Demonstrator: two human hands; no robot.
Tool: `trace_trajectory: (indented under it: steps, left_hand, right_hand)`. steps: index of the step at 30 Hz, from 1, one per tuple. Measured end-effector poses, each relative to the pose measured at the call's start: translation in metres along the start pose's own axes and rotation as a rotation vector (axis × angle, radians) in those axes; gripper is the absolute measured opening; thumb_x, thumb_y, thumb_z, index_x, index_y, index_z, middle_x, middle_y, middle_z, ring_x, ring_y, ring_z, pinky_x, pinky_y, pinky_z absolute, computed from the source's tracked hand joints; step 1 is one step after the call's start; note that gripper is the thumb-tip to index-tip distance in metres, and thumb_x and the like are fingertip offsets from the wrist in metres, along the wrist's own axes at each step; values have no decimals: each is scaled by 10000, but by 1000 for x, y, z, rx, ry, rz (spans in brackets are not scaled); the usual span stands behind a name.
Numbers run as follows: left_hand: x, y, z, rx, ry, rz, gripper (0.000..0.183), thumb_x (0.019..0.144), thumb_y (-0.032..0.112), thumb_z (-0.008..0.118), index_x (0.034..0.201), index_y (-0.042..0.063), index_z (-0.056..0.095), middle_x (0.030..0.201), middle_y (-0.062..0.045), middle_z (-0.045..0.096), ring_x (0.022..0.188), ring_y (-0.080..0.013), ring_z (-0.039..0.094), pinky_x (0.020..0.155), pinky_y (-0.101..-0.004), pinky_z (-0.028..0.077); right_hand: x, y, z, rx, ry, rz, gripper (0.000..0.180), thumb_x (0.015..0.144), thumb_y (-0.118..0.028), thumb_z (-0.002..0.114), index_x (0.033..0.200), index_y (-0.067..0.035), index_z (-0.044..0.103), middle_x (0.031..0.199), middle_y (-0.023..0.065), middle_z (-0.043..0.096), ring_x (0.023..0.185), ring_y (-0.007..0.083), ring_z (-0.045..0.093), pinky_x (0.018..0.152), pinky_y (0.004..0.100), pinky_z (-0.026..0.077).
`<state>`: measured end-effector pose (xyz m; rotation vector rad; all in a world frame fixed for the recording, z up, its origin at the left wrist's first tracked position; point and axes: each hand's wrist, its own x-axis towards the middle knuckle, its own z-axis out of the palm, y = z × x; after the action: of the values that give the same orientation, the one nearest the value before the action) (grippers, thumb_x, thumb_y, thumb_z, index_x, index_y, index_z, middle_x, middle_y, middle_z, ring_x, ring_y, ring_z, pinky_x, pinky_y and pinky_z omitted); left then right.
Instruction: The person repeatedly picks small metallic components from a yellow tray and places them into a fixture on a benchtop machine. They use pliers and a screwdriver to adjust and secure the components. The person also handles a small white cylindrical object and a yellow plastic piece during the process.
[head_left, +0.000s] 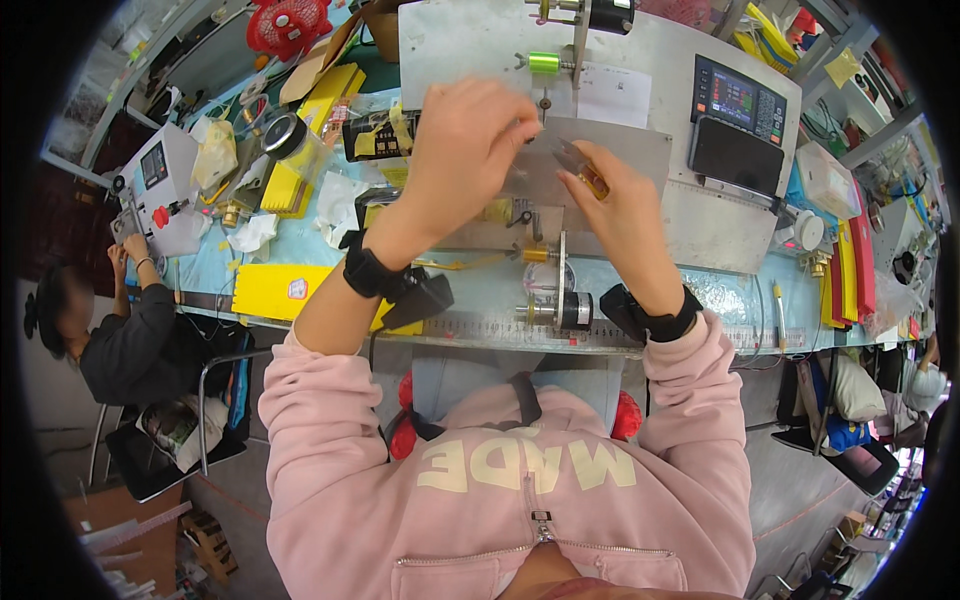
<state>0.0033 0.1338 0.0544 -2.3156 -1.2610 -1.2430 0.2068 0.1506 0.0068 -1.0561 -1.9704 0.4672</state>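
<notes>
My left hand (469, 150) is raised over the left part of a metal plate, thumb and fingertips pinched on something small and dark that I cannot make out. Just right of it, my right hand (607, 187) holds small scissors or snips (583, 166) with yellow on the handle, their pointed tips towards the left hand. Beneath both hands lies the grey metal plate (637, 157) of a bench machine. A bright green spool (544, 63) sits on a shaft beyond the hands, and a gold-coloured spool (535, 254) on a bracket nearer to me.
A control panel (731, 97) and a dark phone (736, 156) stand at the right. Left are a lidded clear jar (289, 142), yellow corrugated strips (281, 291) and crumpled tissues (337, 202). A steel ruler (480, 328) runs along the near edge. Another person (135, 345) sits far left.
</notes>
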Motion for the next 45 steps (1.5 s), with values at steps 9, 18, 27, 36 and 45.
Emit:
trace_trajectory:
  steps: [9,18,27,36,45]
  left_hand:
    - [-22,4,6,-98,-25,-7,62,852,134,676,854,87,635,766,-48,552,787,-252,545,739,-362,351]
    - [-24,0,7,-97,-27,2,66,853,136,677,867,89,633,783,-46,556,788,-257,545,740,-361,352]
    - [-88,74,-28,-407,-486,334,202,764,188,769,721,136,578,683,-18,492,702,-250,535,748,-372,443]
    - [-62,23,-32,80,-16,55,189,798,55,666,982,99,669,945,-18,651,906,-228,598,882,-383,395]
    - [-27,9,-6,236,68,109,228,769,83,664,991,136,664,913,8,607,917,-199,581,874,-364,389]
  right_hand:
    - [10,5,17,52,111,-122,265,865,-138,707,1107,-39,662,942,147,693,761,313,677,667,370,539]
    - [12,6,20,-99,133,-206,237,878,-129,683,1098,-64,624,924,125,679,742,353,657,606,418,523]
    - [-37,0,-18,-17,-166,35,343,871,-192,717,1159,-39,612,909,167,663,793,364,654,678,404,522]
    - [-44,13,-27,134,-108,99,388,878,-212,736,1182,-11,603,810,85,640,711,232,625,642,339,495]
    - [17,-7,11,791,-312,468,228,926,-220,691,1081,-59,645,645,-96,407,537,8,330,479,207,215]
